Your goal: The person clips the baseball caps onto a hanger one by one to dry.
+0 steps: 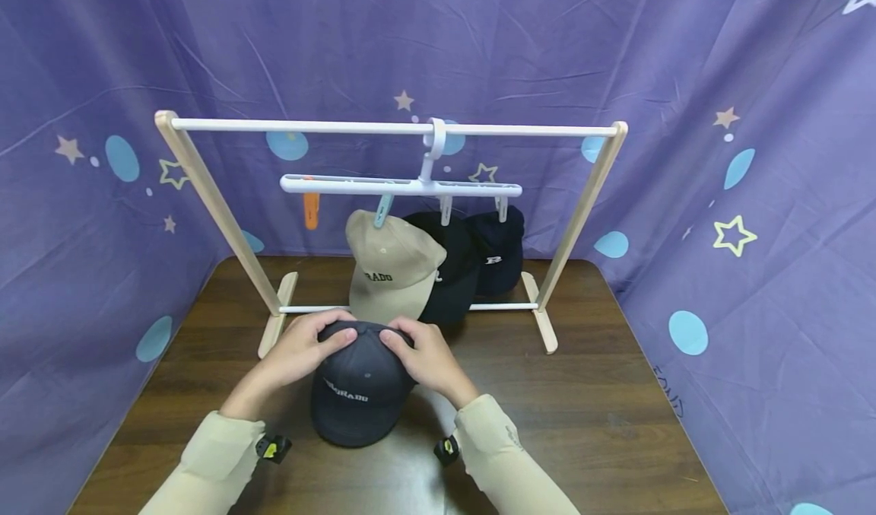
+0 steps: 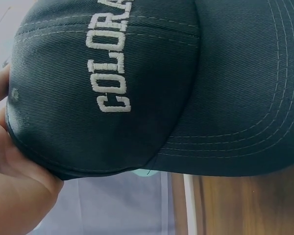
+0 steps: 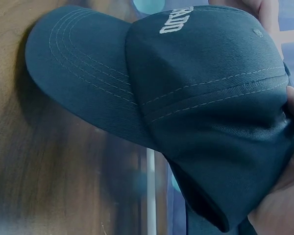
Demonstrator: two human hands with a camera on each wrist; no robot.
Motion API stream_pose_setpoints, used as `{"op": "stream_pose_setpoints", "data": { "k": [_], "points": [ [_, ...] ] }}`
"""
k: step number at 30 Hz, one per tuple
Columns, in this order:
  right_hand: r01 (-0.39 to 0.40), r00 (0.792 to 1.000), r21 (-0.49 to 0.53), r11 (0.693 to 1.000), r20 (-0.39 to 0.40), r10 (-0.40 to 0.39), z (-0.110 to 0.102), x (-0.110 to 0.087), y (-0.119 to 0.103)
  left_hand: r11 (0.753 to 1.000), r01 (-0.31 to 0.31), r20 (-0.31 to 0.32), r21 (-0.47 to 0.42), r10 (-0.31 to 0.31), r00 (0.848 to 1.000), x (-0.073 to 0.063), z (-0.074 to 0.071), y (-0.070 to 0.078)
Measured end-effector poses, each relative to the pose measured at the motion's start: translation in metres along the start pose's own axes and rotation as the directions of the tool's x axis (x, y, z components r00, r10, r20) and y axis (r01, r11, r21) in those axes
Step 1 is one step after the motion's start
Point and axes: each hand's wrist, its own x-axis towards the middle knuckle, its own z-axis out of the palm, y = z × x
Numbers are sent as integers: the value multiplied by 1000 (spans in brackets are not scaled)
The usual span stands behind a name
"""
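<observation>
A dark grey baseball cap with white COLORADO lettering hangs brim down between both hands, over the table front. My left hand grips the crown's upper left, thumb on the outer cloth. On the upper right of the crown, my right hand pinches the fabric the same way. In the left wrist view the lettering and brim of the cap fill most of the picture. The right wrist view shows the side of the cap and its curved brim. Fingers behind the cap are partly hidden.
A white clip hanger hangs from a wooden rack. Clips hold a beige cap, a black cap and a navy cap. An orange clip at the left holds nothing. Purple curtains surround the wooden table.
</observation>
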Motion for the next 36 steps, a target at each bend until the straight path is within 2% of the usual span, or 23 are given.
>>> {"op": "stream_pose_setpoints", "data": {
  "k": [15, 26, 36],
  "points": [
    [51, 998, -32, 998, 27, -50, -4, 11, -13, 999, -30, -44, -14, 30, 999, 1, -17, 6],
    [131, 991, -67, 989, 32, -129, -4, 19, -19, 999, -7, -108, 36, 10, 994, 3, -24, 10],
    [163, 986, -74, 984, 47, -160, -6, 27, -24, 996, -27, -192, 90, 44, 980, 6, -29, 15]
  ]
}}
